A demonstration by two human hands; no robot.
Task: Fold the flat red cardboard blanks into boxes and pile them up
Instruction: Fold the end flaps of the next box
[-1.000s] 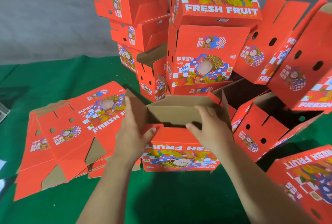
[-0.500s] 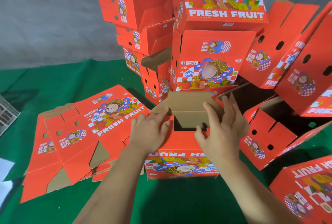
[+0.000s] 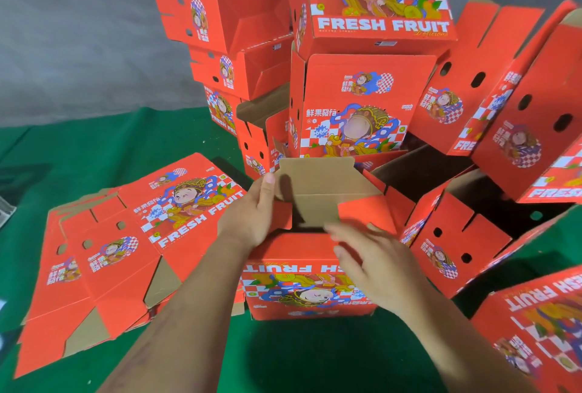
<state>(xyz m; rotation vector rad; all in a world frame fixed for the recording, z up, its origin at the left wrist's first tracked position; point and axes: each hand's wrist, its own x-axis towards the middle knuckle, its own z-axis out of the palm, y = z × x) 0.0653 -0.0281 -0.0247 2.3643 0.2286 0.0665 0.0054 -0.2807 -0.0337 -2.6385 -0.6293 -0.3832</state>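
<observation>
A half-folded red box [image 3: 310,285] stands in front of me on the green cloth, its print upside down. Its brown far flap [image 3: 318,178] stands up and a red right flap [image 3: 365,213] leans inward. My left hand [image 3: 252,216] presses on the box's left flap, thumb against the brown flap's edge. My right hand [image 3: 374,263] hovers blurred over the near right corner, fingers spread, holding nothing. A stack of flat red blanks [image 3: 126,235] lies to the left.
Folded boxes are piled behind in a tall stack [image 3: 362,77] and a second stack [image 3: 233,46]. More boxes lean and lie on the right [image 3: 504,93] and near right [image 3: 541,329]. A grey wall [image 3: 78,30] rises behind the green cloth [image 3: 94,147].
My left hand slid up to the left flap's far edge. My right hand came off the right flap and dropped toward the near corner. The right flap now leans inward.
</observation>
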